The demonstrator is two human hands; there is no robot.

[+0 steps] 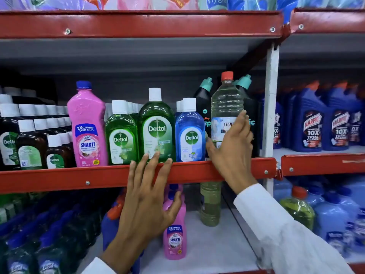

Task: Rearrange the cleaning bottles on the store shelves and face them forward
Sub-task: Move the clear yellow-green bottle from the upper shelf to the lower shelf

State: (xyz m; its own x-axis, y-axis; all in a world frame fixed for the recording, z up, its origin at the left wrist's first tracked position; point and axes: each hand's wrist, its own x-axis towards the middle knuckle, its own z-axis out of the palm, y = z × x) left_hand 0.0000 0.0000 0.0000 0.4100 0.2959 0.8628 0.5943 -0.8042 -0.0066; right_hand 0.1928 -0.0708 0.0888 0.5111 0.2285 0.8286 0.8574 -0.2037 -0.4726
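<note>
I see my right hand (232,149) up at the middle shelf (98,177), fingers spread and laid against the label side of the clear bottle (226,107) with the red cap; the thumb sits low on the bottle's left side, but I cannot tell whether the hand truly grips it or only rests on it. That bottle stands upright at the right end of the row, in front of two black bottles (203,99) with teal caps and just beside the white upright post (271,99). My left hand (147,196) is open wide, holding nothing, its fingertips (155,157) lying over the red shelf lip and reaching the foot of the big green Dettol (156,127). Left of that stands a smaller green Dettol (120,133), then a tall pink Shakti bottle (87,125), then rows of brown Dettol bottles (31,143). A blue Dettol (190,133) stands between the big green one and the clear bottle. All these labels face forward. On the lower shelf a second pink bottle (175,240) stands just past my left thumb, near a yellowish bottle (210,204). Blue Harpic bottles (314,125) fill the next bay to the right.
</note>
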